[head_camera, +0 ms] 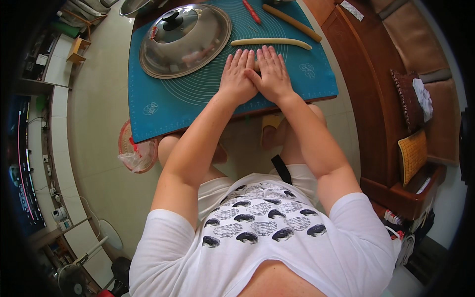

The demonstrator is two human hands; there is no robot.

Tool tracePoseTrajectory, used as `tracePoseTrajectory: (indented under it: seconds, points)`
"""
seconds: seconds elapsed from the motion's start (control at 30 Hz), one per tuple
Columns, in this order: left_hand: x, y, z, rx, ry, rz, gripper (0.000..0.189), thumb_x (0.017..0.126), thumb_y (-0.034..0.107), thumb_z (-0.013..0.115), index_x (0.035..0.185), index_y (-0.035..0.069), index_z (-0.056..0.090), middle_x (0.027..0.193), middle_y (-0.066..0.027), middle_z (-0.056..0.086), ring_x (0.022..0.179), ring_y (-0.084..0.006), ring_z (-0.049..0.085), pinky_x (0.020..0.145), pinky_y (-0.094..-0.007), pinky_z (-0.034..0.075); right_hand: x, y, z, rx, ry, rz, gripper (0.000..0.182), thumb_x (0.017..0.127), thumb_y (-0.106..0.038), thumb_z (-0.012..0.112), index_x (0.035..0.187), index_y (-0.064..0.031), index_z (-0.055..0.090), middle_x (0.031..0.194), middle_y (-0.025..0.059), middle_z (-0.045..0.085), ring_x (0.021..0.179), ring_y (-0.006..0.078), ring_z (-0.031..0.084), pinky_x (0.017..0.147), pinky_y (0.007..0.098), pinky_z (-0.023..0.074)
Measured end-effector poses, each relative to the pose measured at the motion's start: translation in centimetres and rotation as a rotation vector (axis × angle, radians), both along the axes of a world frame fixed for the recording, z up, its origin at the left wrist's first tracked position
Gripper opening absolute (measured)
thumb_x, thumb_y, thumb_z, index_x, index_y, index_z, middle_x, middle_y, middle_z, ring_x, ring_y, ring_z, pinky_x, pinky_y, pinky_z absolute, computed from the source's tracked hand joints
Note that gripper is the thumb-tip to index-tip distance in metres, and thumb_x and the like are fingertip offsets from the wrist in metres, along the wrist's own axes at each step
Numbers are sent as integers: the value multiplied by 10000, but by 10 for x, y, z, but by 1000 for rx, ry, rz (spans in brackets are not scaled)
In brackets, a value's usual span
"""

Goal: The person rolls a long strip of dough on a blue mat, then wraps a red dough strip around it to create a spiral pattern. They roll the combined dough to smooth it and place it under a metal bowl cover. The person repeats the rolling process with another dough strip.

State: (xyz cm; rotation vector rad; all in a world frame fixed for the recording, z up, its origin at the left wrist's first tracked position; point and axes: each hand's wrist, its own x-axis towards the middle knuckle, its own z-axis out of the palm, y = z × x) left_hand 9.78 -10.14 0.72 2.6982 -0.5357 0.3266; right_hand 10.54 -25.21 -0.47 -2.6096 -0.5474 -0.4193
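Observation:
My left hand (239, 78) and my right hand (272, 74) lie palm down, side by side, over a blue silicone pastry mat (178, 107). Their fingers are stretched forward and the thumbs cross. Between the two hands a small bit of a pale, dough-like piece (256, 67) shows; the rest of it, if any, is hidden under the palms. Just beyond my fingertips a long rope of pale dough (271, 42) lies crosswise. A wooden rolling pin (293, 23) rests slanted at the far right of the mat.
A domed metal pan lid with a glass window (189, 48) covers the mat's left part. Behind the dough lie a red slender item (252, 12) and a thin stick (253, 28). A red-rimmed basket (139, 165) stands on the floor at left. A wooden sofa (365, 92) runs along the right.

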Motion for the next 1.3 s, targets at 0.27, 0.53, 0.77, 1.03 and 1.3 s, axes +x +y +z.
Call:
tracePoseTrajectory:
  seconds: [0.27, 0.53, 0.77, 1.03, 1.3]
  points:
    - [-74, -5, -10, -6, -75, -73, 713, 917, 304, 494, 1542, -3, 341, 1601, -237, 314, 1522, -405, 213, 1244, -523, 107, -77, -20, 7, -7, -30, 108, 853, 953, -585, 544, 1503, 49, 387, 1563, 282, 354, 1499, 423, 254, 1234, 524, 158]
    - [19, -6, 6, 70, 62, -11, 683, 971, 361, 461, 1561, 45, 326, 1607, -165, 347, 1518, -323, 257, 1248, -464, 157, 17, -7, 1, -8, 5, 3, 898, 966, -688, 407, 1497, 36, 405, 1567, 266, 361, 1504, 379, 268, 1235, 505, 169]
    - [-68, 0, 2, -9, -12, -134, 791, 912, 336, 593, 1557, -10, 293, 1618, -221, 285, 1528, -382, 207, 1244, -505, 141, -77, -32, 8, 54, 9, 148, 875, 954, -576, 562, 1541, 27, 324, 1606, 249, 297, 1521, 404, 215, 1236, 519, 148]
    - [-51, -1, 16, -39, -67, -2, 872, 928, 438, 632, 1554, -42, 262, 1619, -234, 270, 1537, -378, 176, 1251, -495, 110, -42, -47, 26, 163, -39, -59, 841, 1000, -603, 453, 1556, 10, 304, 1622, 225, 281, 1535, 369, 197, 1232, 541, 117]
    - [-85, -7, -3, -31, -36, -81, 887, 877, 383, 683, 1549, -32, 279, 1599, -227, 309, 1526, -382, 213, 1243, -499, 151, -76, -43, 6, -47, 77, 18, 879, 974, -622, 479, 1553, 15, 303, 1618, 213, 295, 1534, 343, 209, 1229, 557, 112]
